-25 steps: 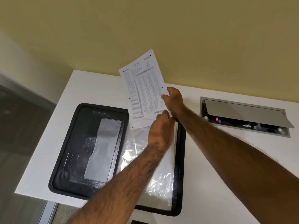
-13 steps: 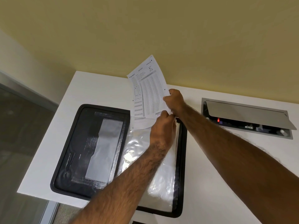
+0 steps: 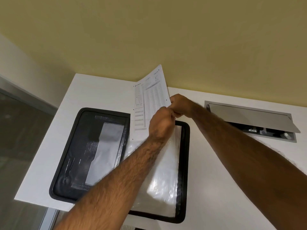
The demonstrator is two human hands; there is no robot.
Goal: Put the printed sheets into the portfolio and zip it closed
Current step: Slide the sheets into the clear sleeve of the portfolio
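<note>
Currently, left hand (image 3: 160,122) and right hand (image 3: 180,105), fingers pinched shut on the printed sheets (image 3: 149,103), raise them at 12 o'clock above the open portfolio (image 3: 186,146) for insertion.

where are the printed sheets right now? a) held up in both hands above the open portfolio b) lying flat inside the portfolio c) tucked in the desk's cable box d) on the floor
a: both hands, left and right, pinch the printed sheets upright over the open portfolio.
</note>
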